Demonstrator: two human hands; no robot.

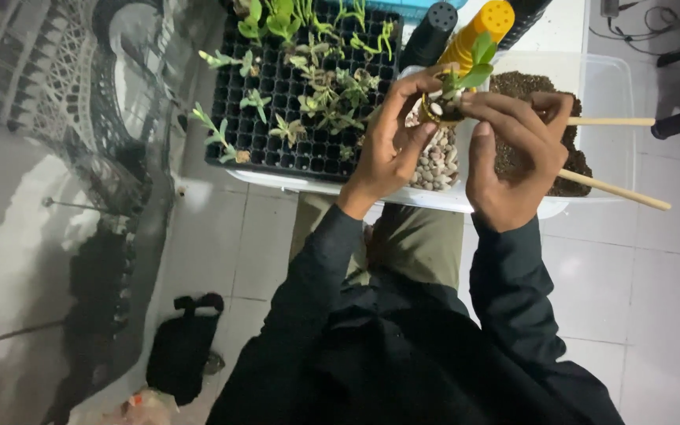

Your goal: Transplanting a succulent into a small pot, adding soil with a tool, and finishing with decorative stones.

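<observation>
My left hand (391, 145) cups a small pot (438, 110) that holds a green seedling (470, 67) in dark soil. My right hand (513, 153) touches the pot's right side and also grips two wooden sticks (611, 189) that point out to the right. Both hands hover over a clear plastic tub (604, 79) that holds dark soil (525, 86) on one side and pale pebbles (434, 165) on the other.
A black seedling tray (269, 149) with several small green plants lies to the left of the tub. A yellow bottle (478, 31) and a black bottle (430, 35) stand behind the hands. A black bag (182, 354) rests on the white tiled floor (647, 283).
</observation>
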